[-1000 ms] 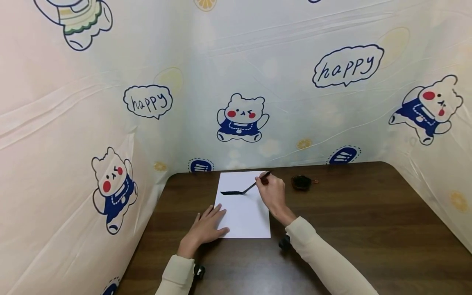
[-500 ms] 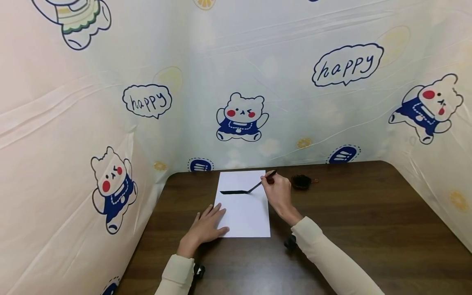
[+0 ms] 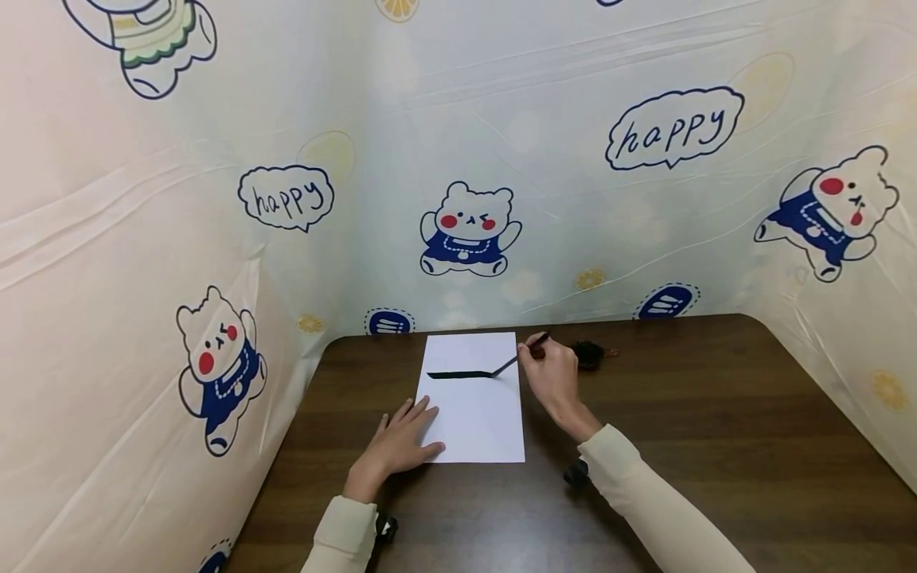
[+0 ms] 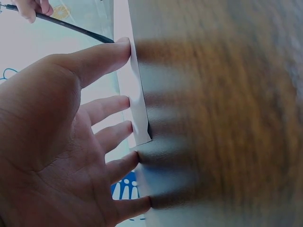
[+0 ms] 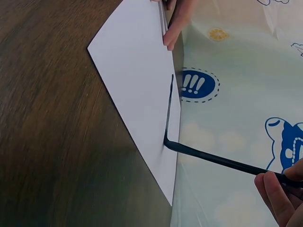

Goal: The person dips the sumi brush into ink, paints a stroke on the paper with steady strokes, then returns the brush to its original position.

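A person's right hand (image 3: 555, 378) holds a slim dark brush (image 3: 514, 362) at a wooden bench (image 3: 680, 438), its tip touching a sheet of white paper (image 3: 473, 422). The grip is narrow, thumb and fingers pinching the handle, whose upper end juts above the knuckles. From the head camera, that hand appears just beyond the sheet's right edge, while the brush slants down and left to the right end of a bold black stroke (image 3: 458, 375). The stroke runs nearly level across the upper part of the page. The right wrist camera shows the bristles bent against the surface.

The left hand (image 3: 396, 440) rests at the sheet's left edge, its grip wide and holding nothing. Thumb, index and middle fingertips touch the page; the other two fingers lie outside it, on the wood.

Near the right hand, and partly hidden behind it, sits a small dark object (image 3: 590, 355) with a short brownish piece pointing right. Both arms wear pale sleeves (image 3: 666, 505), with small black devices (image 3: 575, 474) by the cuffs. Around the bench hangs a pale cloth (image 3: 458, 111) printed with cartoon bears (image 3: 470, 231), orange slices (image 3: 591, 279) and the word "happy" in bubbles (image 3: 675, 127).
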A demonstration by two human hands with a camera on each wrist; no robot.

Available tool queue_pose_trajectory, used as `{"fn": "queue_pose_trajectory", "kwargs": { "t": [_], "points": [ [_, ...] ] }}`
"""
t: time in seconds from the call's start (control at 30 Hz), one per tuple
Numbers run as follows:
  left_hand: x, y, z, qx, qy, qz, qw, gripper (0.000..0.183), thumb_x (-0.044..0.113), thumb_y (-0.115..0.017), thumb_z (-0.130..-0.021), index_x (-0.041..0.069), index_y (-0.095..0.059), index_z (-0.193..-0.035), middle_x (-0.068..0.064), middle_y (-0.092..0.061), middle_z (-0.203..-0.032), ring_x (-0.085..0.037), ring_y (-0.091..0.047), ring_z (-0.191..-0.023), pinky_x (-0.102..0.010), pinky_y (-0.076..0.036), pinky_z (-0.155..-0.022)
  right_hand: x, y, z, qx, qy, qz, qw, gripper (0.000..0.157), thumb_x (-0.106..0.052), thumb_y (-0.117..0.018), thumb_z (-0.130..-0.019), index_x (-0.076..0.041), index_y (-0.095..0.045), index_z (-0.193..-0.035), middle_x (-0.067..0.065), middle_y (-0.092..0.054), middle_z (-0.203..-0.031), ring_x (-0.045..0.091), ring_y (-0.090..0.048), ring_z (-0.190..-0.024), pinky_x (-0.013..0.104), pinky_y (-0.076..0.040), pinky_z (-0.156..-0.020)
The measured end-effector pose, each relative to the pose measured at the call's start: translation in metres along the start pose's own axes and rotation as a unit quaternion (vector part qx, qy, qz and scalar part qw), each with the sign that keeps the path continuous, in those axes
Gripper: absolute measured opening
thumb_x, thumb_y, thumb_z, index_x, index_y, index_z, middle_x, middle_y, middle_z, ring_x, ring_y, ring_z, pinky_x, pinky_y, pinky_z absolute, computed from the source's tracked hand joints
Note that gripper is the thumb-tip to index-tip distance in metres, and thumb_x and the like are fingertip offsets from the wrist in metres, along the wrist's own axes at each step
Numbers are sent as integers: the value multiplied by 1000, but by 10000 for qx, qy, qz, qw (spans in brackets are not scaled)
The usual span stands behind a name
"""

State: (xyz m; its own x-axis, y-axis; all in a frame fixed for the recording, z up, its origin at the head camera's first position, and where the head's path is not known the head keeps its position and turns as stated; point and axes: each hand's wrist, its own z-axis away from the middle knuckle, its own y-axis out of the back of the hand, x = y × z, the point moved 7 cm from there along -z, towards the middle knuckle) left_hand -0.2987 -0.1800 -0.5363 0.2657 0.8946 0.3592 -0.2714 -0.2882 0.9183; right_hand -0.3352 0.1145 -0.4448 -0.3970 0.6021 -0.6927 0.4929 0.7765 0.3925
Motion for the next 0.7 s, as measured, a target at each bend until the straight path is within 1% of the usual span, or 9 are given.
{"fn": "queue_pose_trajectory", "kwargs": {
  "t": [0.2,0.47,0.7],
  "points": [
    [-1,-1,-1,-3,-6,-26,10000,76,50,-70,-99,17,-45,-163,-7,-28,-177,-40,-21,-165,-78,-15,-125,2,6,0,-38,-29,77,10000,11,-11,-76,-98,-3,-76,-91,13,-79,-83,26,-76,-72,44,-63,-67],
    [-1,-2,-2,-12,-10,-34,10000,75,50,-70,-100,18,-45,-164,-7,-27,-178,-40,-20,-165,-78,-15,-125,6,15,0,63,6,100,9999,10,-11,-78,-96,-2,-76,-91,13,-79,-82,26,-77,-72,46,-63,-67],
    [-1,-2,-2,-8,-16,-33,10000,75,49,-70,-100,17,-45,-163,-8,-28,-178,-41,-21,-165,-79,-15,-125,10,21,-1,-10,-66,131,9999,10,-12,-78,-97,-3,-76,-92,14,-80,-83,27,-77,-74,47,-63,-69]
  ]
}}
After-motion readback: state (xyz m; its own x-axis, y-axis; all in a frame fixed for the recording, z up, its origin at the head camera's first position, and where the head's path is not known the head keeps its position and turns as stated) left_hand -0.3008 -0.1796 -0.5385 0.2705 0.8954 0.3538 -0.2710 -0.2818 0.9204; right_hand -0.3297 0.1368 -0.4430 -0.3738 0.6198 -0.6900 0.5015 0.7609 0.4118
